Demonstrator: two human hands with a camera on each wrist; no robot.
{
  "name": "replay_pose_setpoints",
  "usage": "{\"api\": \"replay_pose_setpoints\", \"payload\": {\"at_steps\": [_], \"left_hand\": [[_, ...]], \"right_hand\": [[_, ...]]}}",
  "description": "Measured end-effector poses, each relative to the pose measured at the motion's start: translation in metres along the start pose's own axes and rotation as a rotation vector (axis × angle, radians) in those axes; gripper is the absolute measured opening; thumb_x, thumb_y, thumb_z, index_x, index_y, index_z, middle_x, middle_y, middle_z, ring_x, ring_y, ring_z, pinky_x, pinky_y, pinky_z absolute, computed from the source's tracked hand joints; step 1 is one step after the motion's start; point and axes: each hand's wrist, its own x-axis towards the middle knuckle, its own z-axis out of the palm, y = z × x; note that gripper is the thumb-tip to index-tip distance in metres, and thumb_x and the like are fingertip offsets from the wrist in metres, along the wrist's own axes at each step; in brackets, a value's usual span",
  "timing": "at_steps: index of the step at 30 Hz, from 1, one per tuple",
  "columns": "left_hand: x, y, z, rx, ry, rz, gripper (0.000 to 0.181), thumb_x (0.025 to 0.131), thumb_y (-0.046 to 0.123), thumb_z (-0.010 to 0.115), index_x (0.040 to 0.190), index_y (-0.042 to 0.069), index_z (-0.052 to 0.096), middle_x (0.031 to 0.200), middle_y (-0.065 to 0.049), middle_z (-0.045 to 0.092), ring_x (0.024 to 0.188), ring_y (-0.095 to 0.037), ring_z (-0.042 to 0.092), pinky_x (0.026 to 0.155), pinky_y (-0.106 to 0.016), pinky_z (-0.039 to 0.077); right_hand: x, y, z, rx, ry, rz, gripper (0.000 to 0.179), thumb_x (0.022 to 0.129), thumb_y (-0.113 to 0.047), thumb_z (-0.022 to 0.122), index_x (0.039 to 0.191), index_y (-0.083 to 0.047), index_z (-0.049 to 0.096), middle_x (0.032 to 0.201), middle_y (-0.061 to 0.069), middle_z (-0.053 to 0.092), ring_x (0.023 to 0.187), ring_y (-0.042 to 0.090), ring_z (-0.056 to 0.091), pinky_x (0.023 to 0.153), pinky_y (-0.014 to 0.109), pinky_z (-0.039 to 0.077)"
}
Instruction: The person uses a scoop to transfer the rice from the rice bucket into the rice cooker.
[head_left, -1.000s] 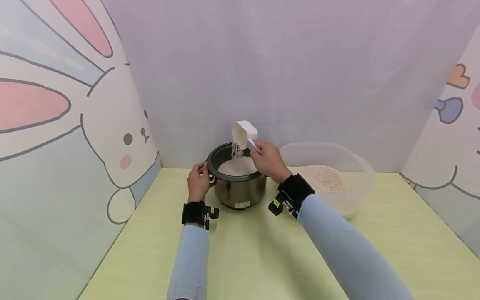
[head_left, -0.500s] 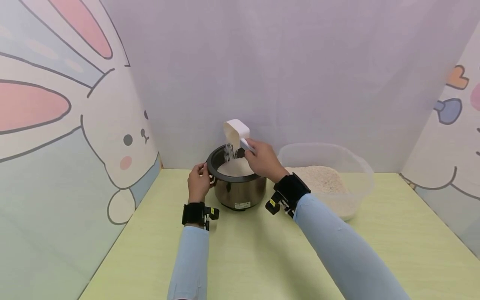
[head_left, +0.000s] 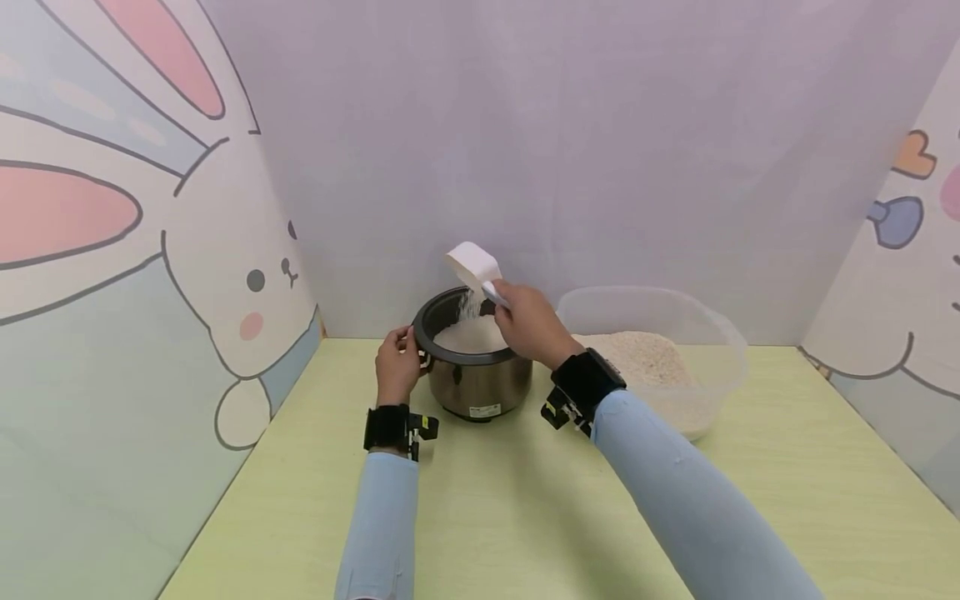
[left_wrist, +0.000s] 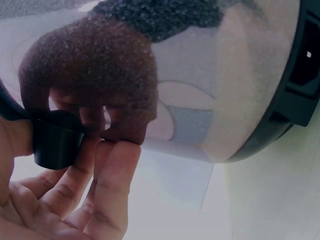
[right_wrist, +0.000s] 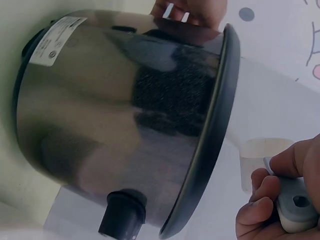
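A metallic brown rice cooker (head_left: 480, 379) with a black rim stands on the table, white rice (head_left: 471, 336) inside it. At its left side my left hand (head_left: 397, 367) holds the black side handle (left_wrist: 57, 147), thumb on one side and fingers on the other. Above the cooker's opening my right hand (head_left: 534, 323) grips a white scoop (head_left: 474, 262) by its handle (right_wrist: 295, 200). The scoop is tipped mouth-down to the left, and a thin stream of rice falls from it into the cooker. The scoop's inside is mostly hidden.
Right of the cooker, partly behind my right forearm, a translucent plastic tub (head_left: 723, 333) holds a heap of rice (head_left: 641, 354). A pale curtain (head_left: 600, 150) hangs at the table's back edge. Panels with cartoon rabbits flank the green-yellow table (head_left: 480, 508).
The scoop has shifted slightly left over the cooker and tipped further over, its mouth now turned down. The falling rice has thinned. My left hand and the cooker stay in place.
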Motion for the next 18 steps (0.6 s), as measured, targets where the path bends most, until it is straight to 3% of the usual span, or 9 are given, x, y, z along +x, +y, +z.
{"api": "replay_pose_setpoints", "payload": {"at_steps": [3, 12, 18], "left_hand": [[0.0, 0.0, 0.0, -0.002, 0.002, 0.0, 0.04, 0.11, 0.032, 0.05, 0.136, 0.004, 0.059, 0.117, -0.02, 0.065, 0.091, -0.032, 0.069, 0.073, -0.039, 0.065], [-0.001, 0.001, 0.0, -0.01, -0.009, 0.001, 0.04, 0.11, 0.032, 0.05, 0.137, 0.004, 0.058, 0.119, -0.02, 0.065, 0.093, -0.032, 0.068, 0.074, -0.039, 0.065], [-0.001, 0.0, -0.001, -0.024, -0.015, 0.003, 0.04, 0.11, 0.032, 0.05, 0.137, 0.004, 0.058, 0.118, -0.02, 0.064, 0.091, -0.03, 0.067, 0.074, -0.038, 0.065]], "right_hand": [[-0.002, 0.004, 0.001, -0.038, 0.005, -0.026, 0.043, 0.102, 0.001, 0.045, 0.144, 0.007, 0.051, 0.119, 0.026, 0.068, 0.081, 0.027, 0.056, 0.073, 0.039, 0.048], [-0.016, 0.012, 0.0, -0.185, -0.052, -0.094, 0.042, 0.103, 0.0, 0.049, 0.145, 0.007, 0.05, 0.112, 0.025, 0.068, 0.084, 0.028, 0.059, 0.069, 0.039, 0.049], [-0.019, 0.016, 0.001, -0.184, -0.044, -0.079, 0.044, 0.104, -0.001, 0.048, 0.147, 0.005, 0.048, 0.112, 0.024, 0.067, 0.083, 0.028, 0.056, 0.067, 0.038, 0.047]]}}
